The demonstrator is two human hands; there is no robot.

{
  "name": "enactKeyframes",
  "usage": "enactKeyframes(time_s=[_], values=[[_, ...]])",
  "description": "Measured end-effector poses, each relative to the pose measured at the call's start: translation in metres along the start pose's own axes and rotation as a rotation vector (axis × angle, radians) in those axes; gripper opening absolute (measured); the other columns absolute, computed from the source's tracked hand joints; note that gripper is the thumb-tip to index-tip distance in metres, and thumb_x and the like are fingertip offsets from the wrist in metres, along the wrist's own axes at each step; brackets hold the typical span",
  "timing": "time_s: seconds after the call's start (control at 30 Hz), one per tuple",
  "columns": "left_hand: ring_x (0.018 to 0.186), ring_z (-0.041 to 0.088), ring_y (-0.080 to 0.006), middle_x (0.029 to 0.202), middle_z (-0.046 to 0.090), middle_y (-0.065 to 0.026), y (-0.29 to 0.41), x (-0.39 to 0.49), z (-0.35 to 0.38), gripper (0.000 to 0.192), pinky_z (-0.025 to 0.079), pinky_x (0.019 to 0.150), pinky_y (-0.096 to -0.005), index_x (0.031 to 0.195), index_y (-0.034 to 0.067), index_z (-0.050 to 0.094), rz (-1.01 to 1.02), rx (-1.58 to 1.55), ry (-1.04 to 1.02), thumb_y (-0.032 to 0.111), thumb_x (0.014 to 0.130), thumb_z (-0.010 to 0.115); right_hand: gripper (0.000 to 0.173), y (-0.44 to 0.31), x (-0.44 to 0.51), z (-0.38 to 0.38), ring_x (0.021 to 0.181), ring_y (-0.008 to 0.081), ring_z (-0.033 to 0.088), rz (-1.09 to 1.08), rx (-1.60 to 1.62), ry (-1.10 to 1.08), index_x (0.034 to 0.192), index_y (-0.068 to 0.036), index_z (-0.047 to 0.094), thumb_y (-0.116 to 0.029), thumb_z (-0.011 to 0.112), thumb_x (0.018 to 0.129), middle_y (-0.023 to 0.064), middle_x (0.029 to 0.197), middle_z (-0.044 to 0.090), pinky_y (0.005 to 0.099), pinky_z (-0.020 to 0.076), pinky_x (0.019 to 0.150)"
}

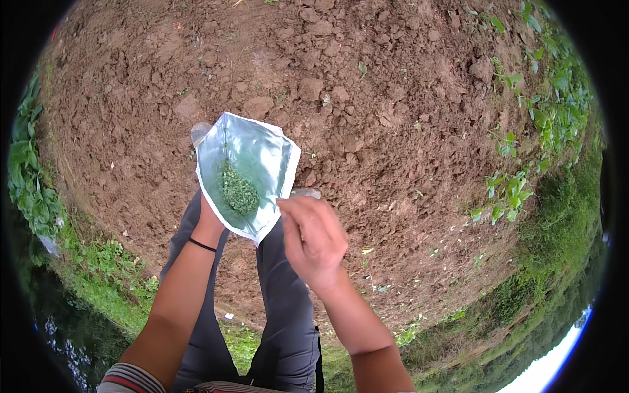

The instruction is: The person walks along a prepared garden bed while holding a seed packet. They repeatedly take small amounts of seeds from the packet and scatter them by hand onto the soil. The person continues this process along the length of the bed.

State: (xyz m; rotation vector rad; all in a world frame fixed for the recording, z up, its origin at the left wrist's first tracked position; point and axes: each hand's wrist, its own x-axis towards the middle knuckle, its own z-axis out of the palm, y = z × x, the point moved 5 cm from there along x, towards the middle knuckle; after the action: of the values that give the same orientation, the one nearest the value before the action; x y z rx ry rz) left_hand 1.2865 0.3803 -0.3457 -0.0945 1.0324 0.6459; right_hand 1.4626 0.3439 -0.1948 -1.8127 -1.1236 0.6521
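Note:
A foil-lined bag [268, 162] gapes wide in front of my legs, showing its shiny silvery-green inside. Small green and pale granules or seeds [240, 192] lie in a heap at its bottom. My left hand [210, 216] supports the bag from below and behind on the left; its fingers are hidden by the bag. At the bag's lower right rim is my right hand [314, 231], with thumb and forefinger pinched together at the edge. Whether those fingertips grip the rim or hold something small cannot be told.
Tilled brown soil [393, 147] with clods surrounds my feet. Leafy plants [555, 108] grow along the right edge and more broad-leaved plants [24, 167] on the left. Grass and weeds [103, 270] border the soil behind me, with a dark area beyond at the lower left.

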Motion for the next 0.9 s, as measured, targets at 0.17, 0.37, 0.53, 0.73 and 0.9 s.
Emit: enactKeyframes(time_s=[0.17,0.37,0.53,0.73,0.9], values=[[0.089,0.061,-0.0202,0.1,0.062,-0.0069,-0.014,0.0,-0.004,0.034,0.05,0.08,-0.0338,0.111,0.002,0.054,0.028,0.387,-0.005,0.024,0.096,0.033,0.047,-0.008,-0.005,0.057,0.082,0.0247,0.052,-0.03,-0.52,-0.504,0.114,-0.001,0.051,-0.008,0.056,0.068,0.0136,0.104,0.051,0.031,0.047,0.067],[0.084,0.061,-0.0132,0.096,0.063,-0.0054,-0.003,-0.013,0.035,0.024,0.05,0.076,-0.0276,0.107,0.003,0.056,0.166,0.548,-0.163,0.009,0.093,0.038,0.027,-0.002,-0.005,0.077,0.077,0.0201,0.051,-0.128,-0.691,-0.688,0.094,-0.003,0.052,-0.014,0.055,0.069,0.0089,0.085,0.048,0.0269,0.0438,0.06],[0.082,0.06,-0.0111,0.093,0.062,-0.004,-0.002,0.0,0.01,0.023,0.05,0.073,-0.0262,0.107,0.003,0.056,0.038,0.442,0.036,0.009,0.092,0.039,0.021,-0.005,-0.006,0.085,0.069,0.0196,0.053,-0.069,-0.626,-0.678,0.087,-0.003,0.051,-0.01,0.056,0.067,0.0072,0.08,0.047,0.0287,0.048,0.054],[0.091,0.06,-0.0194,0.104,0.06,-0.0088,0.019,0.009,0.012,0.03,0.051,0.079,-0.0315,0.113,0.004,0.052,-0.011,0.05,-0.155,0.021,0.094,0.037,0.033,-0.017,0.013,0.061,0.078,0.0205,0.062,0.013,-0.32,-0.499,0.098,-0.002,0.059,-0.003,0.061,0.065,0.0077,0.093,0.062,0.0295,0.0514,0.061],[0.104,0.055,-0.021,0.117,0.053,-0.0093,0.032,0.017,0.005,0.04,0.049,0.085,-0.0347,0.126,0.005,0.043,0.071,0.086,-0.072,0.029,0.095,0.036,0.022,-0.018,0.014,0.046,0.07,0.0185,0.063,0.104,-0.097,-0.253,0.094,-0.003,0.064,0.001,0.066,0.072,0.0092,0.087,0.064,0.0274,0.0516,0.061]])
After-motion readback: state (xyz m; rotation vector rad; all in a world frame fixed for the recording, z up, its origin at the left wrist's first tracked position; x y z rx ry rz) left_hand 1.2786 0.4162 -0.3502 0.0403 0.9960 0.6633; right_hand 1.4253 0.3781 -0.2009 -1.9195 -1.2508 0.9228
